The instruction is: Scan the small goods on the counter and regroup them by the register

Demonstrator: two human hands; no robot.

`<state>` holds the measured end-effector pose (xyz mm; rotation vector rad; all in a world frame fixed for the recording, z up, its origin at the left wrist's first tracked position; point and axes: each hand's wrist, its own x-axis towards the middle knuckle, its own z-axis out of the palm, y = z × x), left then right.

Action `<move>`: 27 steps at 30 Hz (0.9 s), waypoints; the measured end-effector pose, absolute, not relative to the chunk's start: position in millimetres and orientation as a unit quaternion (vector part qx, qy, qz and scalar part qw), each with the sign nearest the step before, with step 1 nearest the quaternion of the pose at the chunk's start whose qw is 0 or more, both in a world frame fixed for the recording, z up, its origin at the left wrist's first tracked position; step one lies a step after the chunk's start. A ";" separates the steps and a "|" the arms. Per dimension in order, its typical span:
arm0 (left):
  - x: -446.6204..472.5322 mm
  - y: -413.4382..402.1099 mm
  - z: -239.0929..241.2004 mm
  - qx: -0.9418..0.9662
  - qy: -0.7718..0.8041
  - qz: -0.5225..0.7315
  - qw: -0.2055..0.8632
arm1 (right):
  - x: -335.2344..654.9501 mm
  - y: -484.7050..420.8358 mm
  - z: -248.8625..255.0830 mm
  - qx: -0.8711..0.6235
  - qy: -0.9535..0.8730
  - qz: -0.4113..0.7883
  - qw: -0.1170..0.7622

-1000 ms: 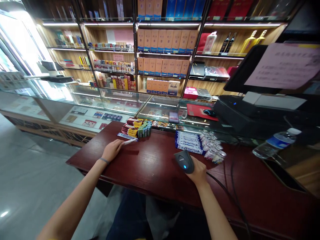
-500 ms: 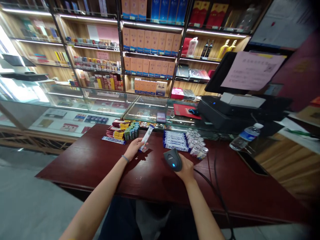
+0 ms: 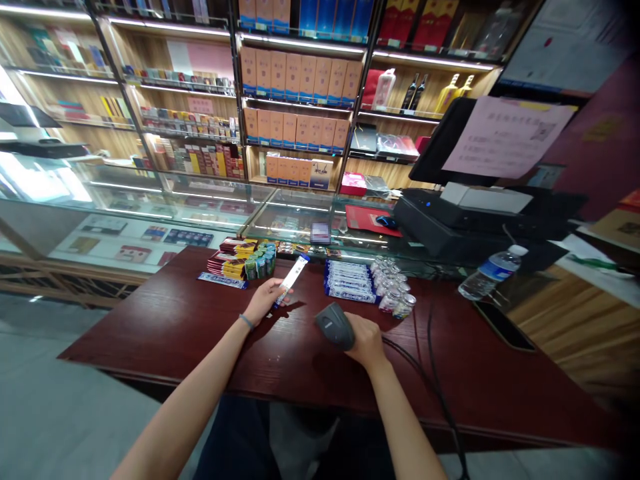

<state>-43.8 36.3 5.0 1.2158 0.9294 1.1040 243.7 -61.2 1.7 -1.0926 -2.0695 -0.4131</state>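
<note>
Between the fingers of my left hand [image 3: 265,300] is a slim blue-and-white snack packet [image 3: 294,275], tilted up and away, its pale side with a small dark printed mark facing up. My right hand [image 3: 365,339] is wrapped round a dark grey barcode scanner [image 3: 335,325], whose head points left toward the packet; the two are apart. A row of similar blue-and-white packets [image 3: 350,281] lies beyond the scanner. Beside them stand several small jars or cans [image 3: 393,288]. Left of my left hand, one more packet [image 3: 223,280] lies by stacked red and yellow packets [image 3: 233,260] and green rolls [image 3: 260,260].
The dark red table [image 3: 165,327] meets a glass display counter [image 3: 295,207]. At right are a water bottle [image 3: 493,273], a phone [image 3: 505,327], a monitor with a paper sheet [image 3: 507,137] and a black cash drawer [image 3: 430,230]. The scanner's cable [image 3: 430,380] runs over the table edge.
The scanner has moved slightly left and turned, and its blue light no longer shows. The held packet has turned a little, showing its pale printed side more fully.
</note>
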 end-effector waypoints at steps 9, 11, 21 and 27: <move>-42.3 35.0 4.6 0.522 0.394 0.488 0.578 | 243.8 -63.5 12.1 -0.417 -0.787 -0.202 0.407; -40.7 35.9 4.6 0.523 0.396 0.496 0.569 | 248.3 -63.6 15.2 -0.414 -0.779 -0.212 0.420; 7.8 34.8 18.8 0.794 0.373 0.401 0.263 | 321.0 -79.3 16.5 -0.474 -0.718 -0.261 0.437; 55.6 38.5 7.7 0.896 0.293 0.314 0.109 | 362.5 -95.1 15.0 -0.513 -0.689 -0.285 0.425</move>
